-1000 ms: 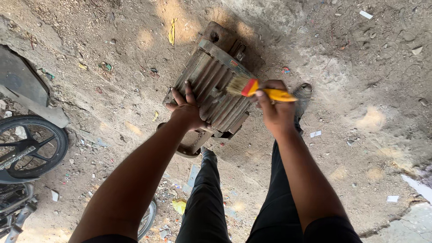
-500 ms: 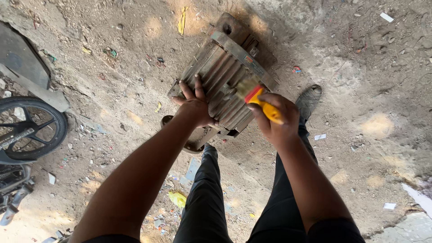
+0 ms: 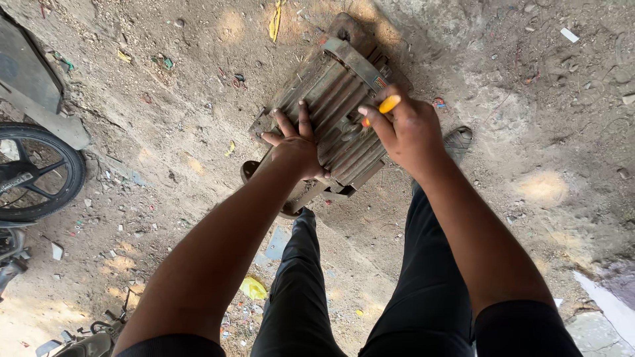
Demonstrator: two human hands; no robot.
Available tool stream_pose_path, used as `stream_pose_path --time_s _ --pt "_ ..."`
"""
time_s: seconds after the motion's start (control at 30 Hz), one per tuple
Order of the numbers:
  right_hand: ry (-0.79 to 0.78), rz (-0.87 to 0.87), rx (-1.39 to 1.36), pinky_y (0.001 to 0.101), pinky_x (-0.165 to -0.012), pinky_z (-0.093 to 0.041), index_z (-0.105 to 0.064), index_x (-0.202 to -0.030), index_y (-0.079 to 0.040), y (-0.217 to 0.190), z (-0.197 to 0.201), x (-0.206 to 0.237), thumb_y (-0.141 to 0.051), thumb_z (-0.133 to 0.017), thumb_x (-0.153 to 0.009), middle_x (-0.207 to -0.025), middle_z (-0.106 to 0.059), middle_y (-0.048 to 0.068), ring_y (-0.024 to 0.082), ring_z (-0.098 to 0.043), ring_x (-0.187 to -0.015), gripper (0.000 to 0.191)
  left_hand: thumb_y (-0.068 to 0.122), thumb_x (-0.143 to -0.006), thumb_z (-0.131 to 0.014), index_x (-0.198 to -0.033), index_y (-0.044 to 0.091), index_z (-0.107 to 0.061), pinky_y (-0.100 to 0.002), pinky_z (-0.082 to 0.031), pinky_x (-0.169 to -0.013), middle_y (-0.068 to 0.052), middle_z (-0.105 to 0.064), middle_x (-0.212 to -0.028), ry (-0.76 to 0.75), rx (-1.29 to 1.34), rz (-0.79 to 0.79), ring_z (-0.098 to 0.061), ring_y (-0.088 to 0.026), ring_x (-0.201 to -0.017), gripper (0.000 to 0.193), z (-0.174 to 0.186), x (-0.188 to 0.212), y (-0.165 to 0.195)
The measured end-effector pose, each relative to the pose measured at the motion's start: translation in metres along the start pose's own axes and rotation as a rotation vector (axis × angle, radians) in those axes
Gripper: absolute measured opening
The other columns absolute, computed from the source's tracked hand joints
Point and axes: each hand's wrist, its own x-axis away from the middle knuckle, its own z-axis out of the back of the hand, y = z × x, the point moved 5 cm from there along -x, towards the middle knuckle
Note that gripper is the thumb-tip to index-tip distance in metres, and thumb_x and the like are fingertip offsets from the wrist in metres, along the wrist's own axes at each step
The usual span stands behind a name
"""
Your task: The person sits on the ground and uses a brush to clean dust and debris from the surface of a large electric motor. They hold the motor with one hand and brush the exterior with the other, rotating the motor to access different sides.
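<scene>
Person standing on dirt ground (image 3: 165, 172), black trousers (image 3: 297, 297) nearest the camera, both arms reaching down. Left hand (image 3: 294, 145) is pressing flat on the ribbed metal motor casing (image 3: 331, 99), fingers (image 3: 286, 123) spread wide, gripping nothing. Right hand (image 3: 407, 129) is closing around a brush with a yellow handle (image 3: 389, 104), handle tip showing above the knuckles, bristle end touching the casing's ribs. Casing is lying tilted on the ground just ahead of the feet; one shoe (image 3: 458, 140) is sitting beside it to the right. Off to the left, a motorcycle wheel (image 3: 33, 173) is standing. Beyond the casing, a yellow scrap (image 3: 275, 20) is lying among litter.
</scene>
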Motion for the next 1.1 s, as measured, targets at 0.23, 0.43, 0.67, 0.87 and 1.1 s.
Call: stream_pose_path --time_s 0.23,0.43,0.67,0.87,1.1 --pt "0.067 0.157 0.307 0.0394 -0.061 -0.057 -0.057 -0.109 -0.003 0.013 -0.001 0.025 -0.022 -0.075 -0.104 -0.084 -0.071 0.013 0.029 -0.072 -0.070 0.027 0.055 -0.074 -0.089 -0.162 0.007 0.015 -0.074 -0.026 -0.116 -0.019 0.035 -0.164 -0.014 0.094 0.036 0.019 -0.069 -0.142 0.145 0.001 0.001 0.000" --pt "0.118 0.081 0.285 0.0392 -0.068 -0.062 -0.059 -0.116 -0.005 0.023 -0.005 0.046 -0.017 -0.074 -0.104 -0.090 -0.073 0.014 0.028 -0.075 -0.078 0.022 0.059 -0.078 -0.086 -0.160 0.003 0.014 -0.074 -0.030 -0.114 -0.019 0.037 -0.165 -0.042 0.042 0.010 0.018 -0.071 -0.143 0.141 0.002 0.003 0.003" --pt "0.175 0.077 0.336 0.0414 -0.067 -0.061 -0.060 -0.110 -0.003 0.004 0.003 0.042 -0.018 -0.076 -0.104 -0.092 -0.072 0.017 0.031 -0.074 -0.078 0.023 0.060 -0.079 -0.085 -0.160 0.006 0.006 -0.076 -0.028 -0.114 -0.018 0.036 -0.167 -0.031 0.009 -0.009 0.017 -0.070 -0.144 0.134 0.002 0.005 0.004" --pt "0.142 0.042 0.304 0.0418 -0.068 -0.060 -0.063 -0.111 -0.004 0.004 0.008 0.049 -0.022 -0.081 -0.098 -0.095 -0.073 0.016 0.031 -0.074 -0.079 0.028 0.052 -0.072 -0.088 -0.163 0.016 0.019 -0.065 -0.041 -0.113 -0.024 0.036 -0.163 -0.035 0.191 0.074 0.010 -0.074 -0.142 0.144 0.002 0.006 -0.003" --pt "0.210 0.030 0.180 0.0383 -0.073 -0.061 -0.063 -0.112 -0.003 0.010 0.014 0.050 -0.018 -0.080 -0.100 -0.101 -0.073 0.017 0.029 -0.075 -0.085 0.026 0.057 -0.075 -0.089 -0.159 0.016 0.015 -0.057 -0.051 -0.105 -0.029 0.036 -0.164 -0.042 0.084 0.042 0.000 -0.080 -0.139 0.139 -0.001 0.000 0.000"
